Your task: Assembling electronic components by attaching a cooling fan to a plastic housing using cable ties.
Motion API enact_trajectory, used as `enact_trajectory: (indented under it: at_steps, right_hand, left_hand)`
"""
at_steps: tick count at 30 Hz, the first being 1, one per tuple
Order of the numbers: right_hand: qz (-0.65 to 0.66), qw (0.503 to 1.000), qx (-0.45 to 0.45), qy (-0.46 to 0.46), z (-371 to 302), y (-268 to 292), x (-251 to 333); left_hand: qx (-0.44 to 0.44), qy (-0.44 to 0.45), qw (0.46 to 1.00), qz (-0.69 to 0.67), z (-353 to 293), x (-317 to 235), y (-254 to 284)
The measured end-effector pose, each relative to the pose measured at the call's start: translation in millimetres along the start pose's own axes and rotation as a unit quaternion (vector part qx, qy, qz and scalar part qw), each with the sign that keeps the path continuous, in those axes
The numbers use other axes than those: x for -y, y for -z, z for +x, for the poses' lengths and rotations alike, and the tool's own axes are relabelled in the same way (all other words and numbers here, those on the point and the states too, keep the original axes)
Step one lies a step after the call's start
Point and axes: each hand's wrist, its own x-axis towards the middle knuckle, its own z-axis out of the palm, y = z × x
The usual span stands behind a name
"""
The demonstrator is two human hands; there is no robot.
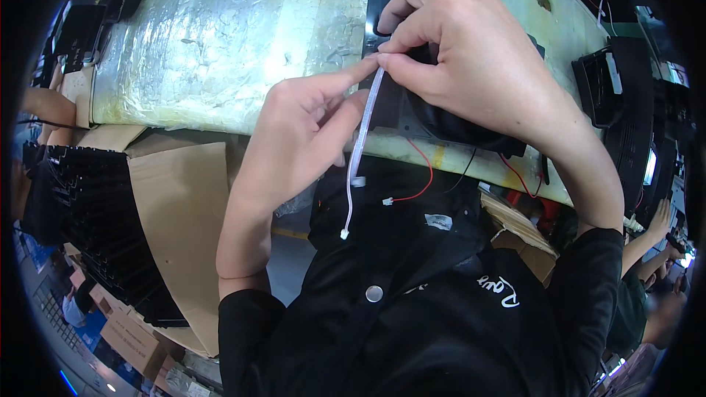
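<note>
The bench, wrapped in pale, glossy film, is taken as the landmark; its near edge runs across the middle of the view. A black fan unit is seen lying on that near edge, with red and black leads trailing off it below the bench edge. Over the fan unit the right hand is closed, its thumb and forefinger pinched on the top end of a white cable tie. The left hand is held just below the bench edge, half curled, its forefinger extended to touch the same top end. The tie's long axis is set nearly upright, hanging from the pinch down past the bench edge, free at its lower tip. The right hand is judged the nearer, since the grip is its own.
</note>
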Motion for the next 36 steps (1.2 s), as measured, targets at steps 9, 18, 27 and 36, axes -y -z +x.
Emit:
enact_trajectory:
  at_steps: [9,18,27,36]
  right_hand:
    - [-0.045,0.998,0.027,-0.036,-8.1,1.4,9.4]
    - [-0.043,0.999,0.007,-0.004,-12.3,-0.5,7.8]
    - [0.038,0.998,0.042,0.032,-35.6,3.6,10.6]
    - [0.078,0.996,-0.015,0.03,-56.9,-0.6,14.2]
  left_hand:
    - [-0.039,-0.181,0.955,0.23,-1.9,2.1,-3.5]
    - [-0.095,-0.251,0.9,0.343,-1.8,-6.6,-7.4]
    - [0.118,0.037,0.982,-0.142,2.4,-2.4,12.9]
    - [0.155,0.011,0.956,-0.247,1.7,20.1,-9.3]
